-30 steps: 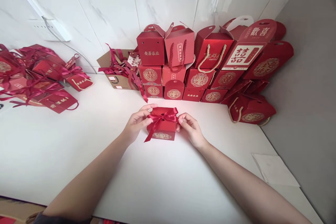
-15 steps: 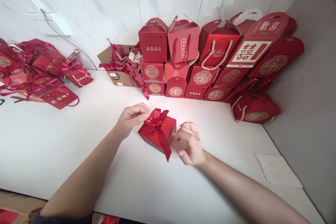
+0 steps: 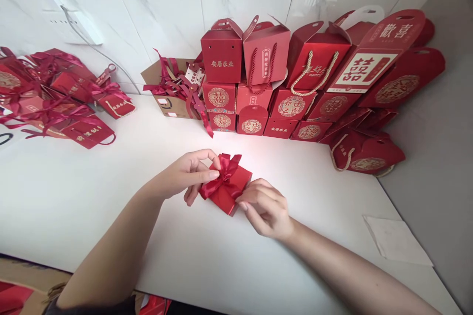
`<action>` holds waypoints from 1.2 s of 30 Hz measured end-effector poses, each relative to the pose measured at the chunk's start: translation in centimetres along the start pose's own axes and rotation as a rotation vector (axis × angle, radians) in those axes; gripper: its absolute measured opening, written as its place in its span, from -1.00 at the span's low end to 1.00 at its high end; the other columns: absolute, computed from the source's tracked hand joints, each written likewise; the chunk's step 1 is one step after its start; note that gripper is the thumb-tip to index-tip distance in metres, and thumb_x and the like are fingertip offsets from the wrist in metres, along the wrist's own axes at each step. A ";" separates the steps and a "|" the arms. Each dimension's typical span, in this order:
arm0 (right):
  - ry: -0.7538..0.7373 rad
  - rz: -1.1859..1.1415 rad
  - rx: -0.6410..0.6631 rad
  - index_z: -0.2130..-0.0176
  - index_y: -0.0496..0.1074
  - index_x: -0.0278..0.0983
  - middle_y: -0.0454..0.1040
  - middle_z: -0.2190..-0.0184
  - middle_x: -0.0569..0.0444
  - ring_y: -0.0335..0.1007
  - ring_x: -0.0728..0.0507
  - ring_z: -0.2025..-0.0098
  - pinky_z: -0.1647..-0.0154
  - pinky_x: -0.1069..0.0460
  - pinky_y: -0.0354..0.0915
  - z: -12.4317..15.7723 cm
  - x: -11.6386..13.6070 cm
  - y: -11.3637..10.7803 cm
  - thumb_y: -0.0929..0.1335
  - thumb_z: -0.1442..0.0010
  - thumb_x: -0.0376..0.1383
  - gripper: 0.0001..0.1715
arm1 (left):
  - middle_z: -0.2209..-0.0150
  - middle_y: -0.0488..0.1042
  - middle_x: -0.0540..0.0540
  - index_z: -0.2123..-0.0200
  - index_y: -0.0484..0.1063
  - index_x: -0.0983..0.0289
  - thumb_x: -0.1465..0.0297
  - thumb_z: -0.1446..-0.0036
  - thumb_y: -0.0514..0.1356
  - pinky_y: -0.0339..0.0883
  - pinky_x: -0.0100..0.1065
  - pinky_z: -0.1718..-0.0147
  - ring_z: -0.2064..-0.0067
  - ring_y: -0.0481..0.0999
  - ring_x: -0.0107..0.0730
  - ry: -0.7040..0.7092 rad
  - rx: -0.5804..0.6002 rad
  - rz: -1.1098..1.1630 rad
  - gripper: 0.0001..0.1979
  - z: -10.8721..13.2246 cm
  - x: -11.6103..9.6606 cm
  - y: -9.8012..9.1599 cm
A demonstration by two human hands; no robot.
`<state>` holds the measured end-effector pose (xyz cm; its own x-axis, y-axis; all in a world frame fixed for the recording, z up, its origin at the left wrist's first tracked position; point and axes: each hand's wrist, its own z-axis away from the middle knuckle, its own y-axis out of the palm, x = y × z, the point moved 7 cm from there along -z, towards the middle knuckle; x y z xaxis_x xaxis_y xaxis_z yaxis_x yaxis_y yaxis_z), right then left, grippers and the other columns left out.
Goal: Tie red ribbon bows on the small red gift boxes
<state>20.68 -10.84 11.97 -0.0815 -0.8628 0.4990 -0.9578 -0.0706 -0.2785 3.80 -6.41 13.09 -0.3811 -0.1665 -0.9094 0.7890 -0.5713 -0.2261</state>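
A small red gift box (image 3: 236, 188) with a red ribbon bow (image 3: 222, 175) on top sits turned cornerwise on the white table (image 3: 111, 197). My left hand (image 3: 192, 173) pinches the bow's left loop between thumb and fingers. My right hand (image 3: 266, 206) grips the box's lower right corner with its fingertips. Both forearms reach in from the bottom of the view.
Red gift boxes and bags (image 3: 295, 83) are stacked against the marble wall behind. A brown carton of ribbons (image 3: 173, 91) stands to their left. More ribboned red boxes (image 3: 59, 98) lie at the far left. A white paper sheet (image 3: 397, 246) lies near the table's right edge.
The box went from square-on to cornerwise. My right hand let go of the ribbon end, drew back, then came in to grip the box's corner. My left hand stayed on the bow.
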 end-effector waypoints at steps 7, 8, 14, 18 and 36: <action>0.294 -0.051 -0.132 0.51 0.28 -0.24 0.34 0.59 0.09 0.27 -0.07 0.50 0.45 -0.01 0.26 0.1 -3.5 -2.6 0.30 -0.23 -0.36 -0.73 | 0.55 0.32 -0.11 0.22 0.33 0.25 0.23 -0.16 0.21 0.09 -0.58 0.72 0.71 0.28 -0.65 0.003 -0.003 -0.088 -0.77 0.1 0.1 -0.1; 0.364 -0.067 -0.151 0.53 0.28 -0.24 0.32 0.59 0.10 0.25 -0.05 0.51 0.46 0.01 0.24 0.2 -4.3 -2.9 0.30 -0.25 -0.33 -0.70 | 0.55 0.31 -0.11 0.23 0.35 0.26 0.23 -0.16 0.20 0.10 -0.58 0.72 0.71 0.28 -0.66 0.005 0.001 -0.101 -0.78 0.0 0.1 0.0; 0.746 -0.300 -0.278 0.49 0.31 -0.26 0.33 0.57 0.17 0.21 0.02 0.57 0.47 0.07 0.20 1.1 -8.5 -3.5 0.30 -0.29 -0.14 -0.63 | 0.54 0.34 -0.05 0.25 0.44 0.27 0.25 -0.12 0.24 0.04 -0.61 0.76 0.62 0.24 -0.63 0.022 -0.007 -0.158 -0.79 -0.1 0.0 -0.1; 0.903 -0.534 -0.165 0.36 0.35 -0.24 0.48 0.32 0.09 0.42 -0.06 0.30 0.15 0.00 0.30 1.9 -10.3 -1.5 0.30 -0.28 -0.08 -0.70 | 0.41 0.51 0.06 0.22 0.39 0.28 0.22 -0.13 0.22 0.02 -0.59 0.78 0.65 0.27 -0.64 -0.009 0.017 -0.126 -0.75 0.1 0.1 0.1; 0.870 -0.566 0.157 0.18 0.58 -0.21 0.56 0.16 -0.02 0.45 -0.14 0.13 0.08 -0.06 0.36 -1.3 -7.8 -2.4 0.36 -0.23 -0.13 -0.73 | 0.52 0.38 -0.04 0.31 0.43 0.25 0.18 -0.10 0.23 0.12 -0.49 0.55 0.50 0.26 -0.53 0.100 -0.183 -0.450 -0.76 0.4 -0.7 -1.0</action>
<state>23.31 -3.30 9.79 0.1380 -0.0309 0.9900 -0.8766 -0.4690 0.1076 3.09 -6.07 14.07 -0.6628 0.1473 -0.7342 0.6315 -0.4171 -0.6537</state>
